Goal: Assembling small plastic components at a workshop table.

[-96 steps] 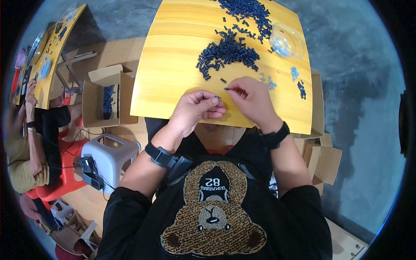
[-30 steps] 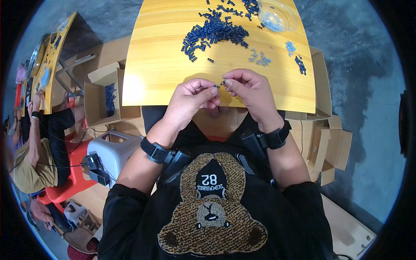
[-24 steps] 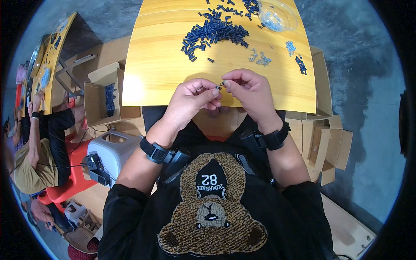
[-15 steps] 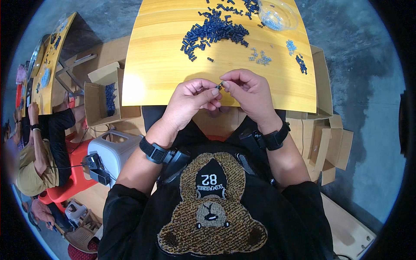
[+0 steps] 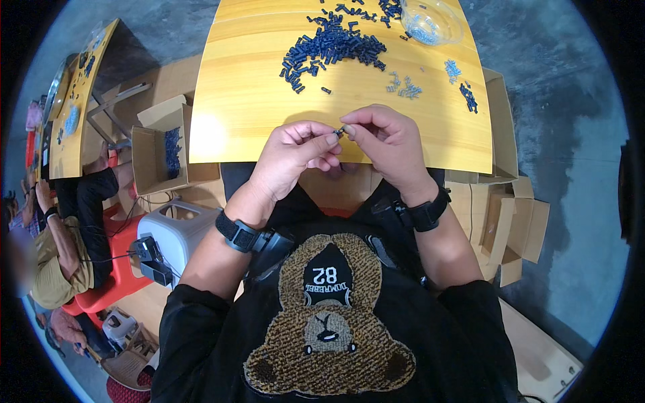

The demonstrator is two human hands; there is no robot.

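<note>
Pinched between the thumbs and fingers of the left hand [image 5: 295,153] and right hand [image 5: 388,141], the small dark piece [image 5: 340,131] could, if either pinch loosens, drop onto the table [image 5: 245,124] beneath.

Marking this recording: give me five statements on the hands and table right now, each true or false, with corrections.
1. The fingertips of the left hand and right hand are close together at a small dark item. True.
2. The clear bowl stands at the table's left edge. False: the clear bowl is on the right side of the table.
3. One dark piece lies apart from the large dark heap. True.
4. The right wrist is bare. False: it wears a black strap.
5. The cardboard box on the person's left is open. True.
</note>
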